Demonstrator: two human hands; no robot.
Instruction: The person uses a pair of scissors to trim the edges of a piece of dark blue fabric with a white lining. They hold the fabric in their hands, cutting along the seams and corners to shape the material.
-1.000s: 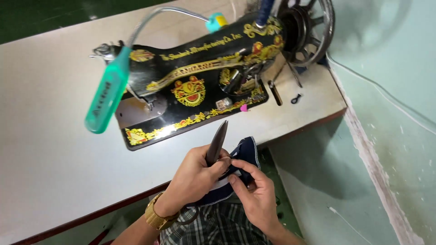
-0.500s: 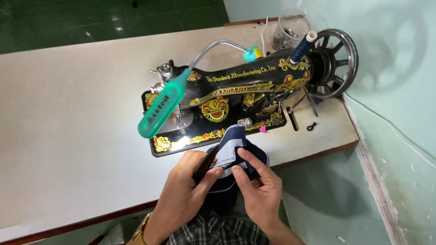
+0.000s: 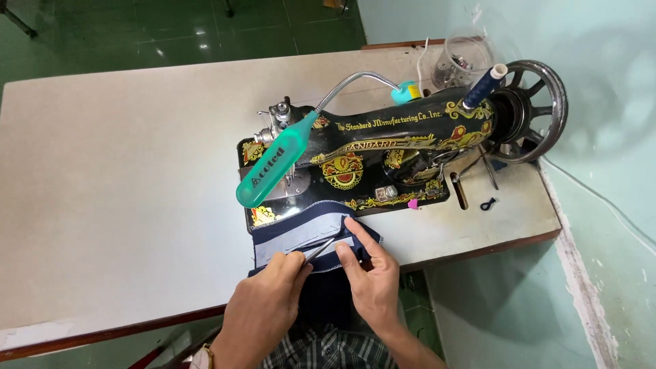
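Navy fabric (image 3: 301, 229) under both hands, scissors (image 3: 320, 250) in left hand (image 3: 263, 311).

The cloth (image 3: 301, 229), a second ago bunched up off the bench edge between both hands, now lies spread flat on the bench (image 3: 123, 178), its far edge against the machine base (image 3: 355, 201). The scissors (image 3: 320, 250), which stood with the blades pointing up from the left hand (image 3: 263, 311), now lie low and point across the cloth. The right hand (image 3: 369, 277), which pinched the fabric, now presses it with the fingers stretched out. The view has swung up, showing more of the bench and floor
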